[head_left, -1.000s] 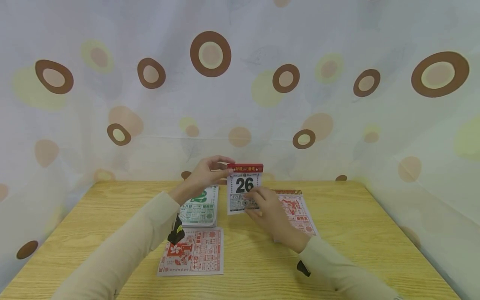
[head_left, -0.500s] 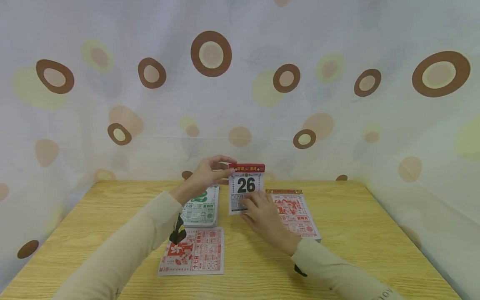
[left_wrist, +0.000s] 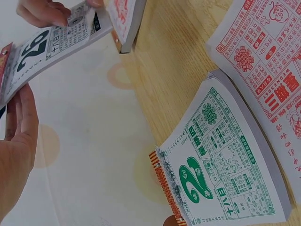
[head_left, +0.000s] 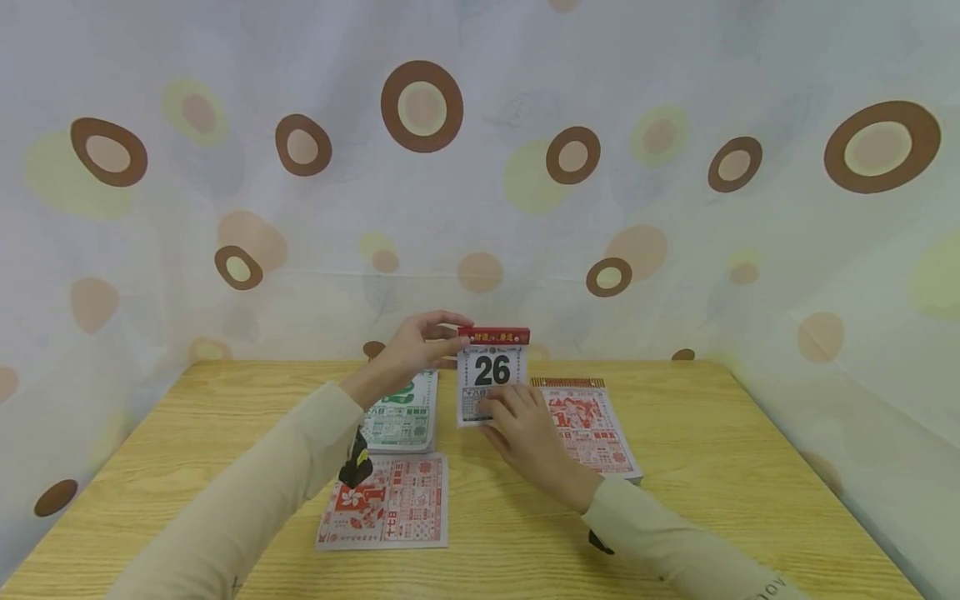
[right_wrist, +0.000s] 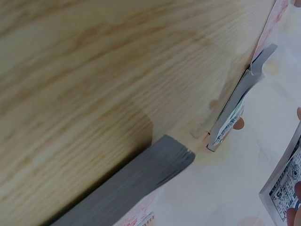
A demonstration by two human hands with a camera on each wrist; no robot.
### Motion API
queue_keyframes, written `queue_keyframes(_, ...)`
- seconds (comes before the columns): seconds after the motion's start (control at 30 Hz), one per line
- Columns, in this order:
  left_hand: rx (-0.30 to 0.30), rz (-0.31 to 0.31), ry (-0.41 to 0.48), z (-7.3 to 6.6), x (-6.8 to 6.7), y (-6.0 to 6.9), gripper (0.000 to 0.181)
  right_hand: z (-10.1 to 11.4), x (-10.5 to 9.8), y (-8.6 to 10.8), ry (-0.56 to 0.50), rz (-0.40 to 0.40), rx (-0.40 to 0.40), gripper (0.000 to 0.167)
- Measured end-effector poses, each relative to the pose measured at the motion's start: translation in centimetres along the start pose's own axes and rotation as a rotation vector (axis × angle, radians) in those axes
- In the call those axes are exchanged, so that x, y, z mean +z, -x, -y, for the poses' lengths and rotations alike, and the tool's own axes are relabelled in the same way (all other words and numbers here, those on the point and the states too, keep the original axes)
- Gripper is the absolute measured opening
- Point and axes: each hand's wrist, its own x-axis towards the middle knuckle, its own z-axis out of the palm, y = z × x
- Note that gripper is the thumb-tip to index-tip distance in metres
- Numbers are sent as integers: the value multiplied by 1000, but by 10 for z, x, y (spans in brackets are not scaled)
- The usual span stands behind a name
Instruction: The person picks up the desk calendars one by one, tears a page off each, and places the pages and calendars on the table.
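A small tear-off calendar [head_left: 492, 369] with a red header and a black 26 is held upright above the table's far side. My left hand [head_left: 411, 348] grips it at the upper left, thumb in front near the header and fingers behind. At its lower right, my right hand [head_left: 531, 440] has curled fingers on the printed front. In the left wrist view, the right thumb sits at the bottom edge, where a page corner appears bent up. Only fingertips [right_wrist: 295, 217] of the right hand show in the right wrist view, at the calendar's [right_wrist: 282, 186] edge.
On the wooden table [head_left: 712, 500], a thick green-printed tear-off calendar [left_wrist: 221, 174] lies at left behind a loose red-printed sheet [head_left: 423, 508]. A thick red-printed calendar [head_left: 603, 442] lies at right. A patterned curtain [head_left: 480, 208] hangs behind and at both sides.
My right hand and sleeve have shifted slightly left along the calendar's lower part, uncovering more of the red-printed calendar. The held calendar has moved slightly right; the left hand keeps its grip.
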Motion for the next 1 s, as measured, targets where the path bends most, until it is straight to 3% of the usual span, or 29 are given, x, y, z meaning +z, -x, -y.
queue_keyframes(0.3,-7,-6,-7,-2,0,2,33,-1,0,1,-110,-48,30,15)
queue_keyframes(0.77,4,5,-9,2,-2,2,36,-1,-11,-5,-388,-95,307,12)
queue_keyframes(1.0,-13,-14,6,2,-2,2,31,-6,-16,-5,-417,-166,374,13)
